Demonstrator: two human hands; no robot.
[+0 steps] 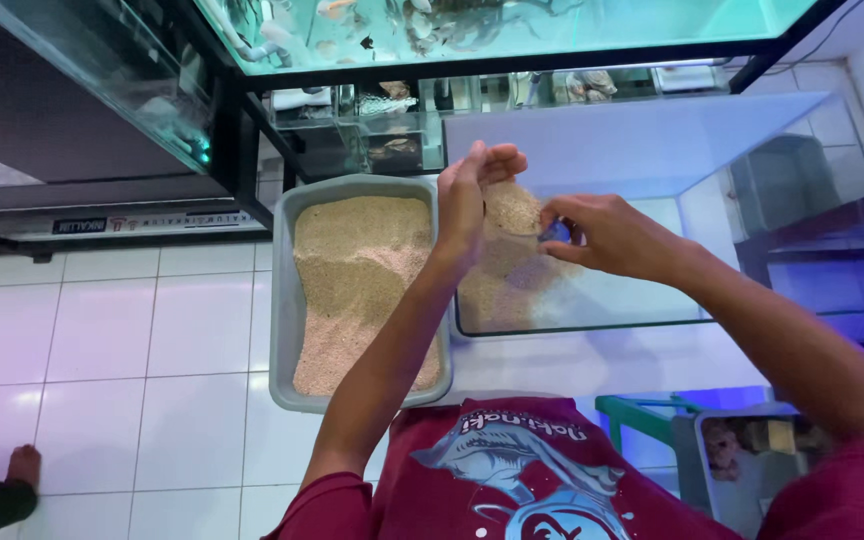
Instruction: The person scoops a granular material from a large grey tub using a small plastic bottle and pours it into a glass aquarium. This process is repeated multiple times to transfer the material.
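Observation:
My left hand is raised over the near left corner of a glass tank, palm turned toward the right and cupped against a small scoop of beige sand. My right hand holds that small container by its blue part, tilted, and sand falls from it onto a sand pile on the tank floor. A grey plastic tub filled with the same sand sits on the white floor just left of the tank.
Shelves with aquariums stand behind the tub and tank on a black frame. Another person's bare foot rests on the tiles at lower left. A green stool and a grey box are at lower right.

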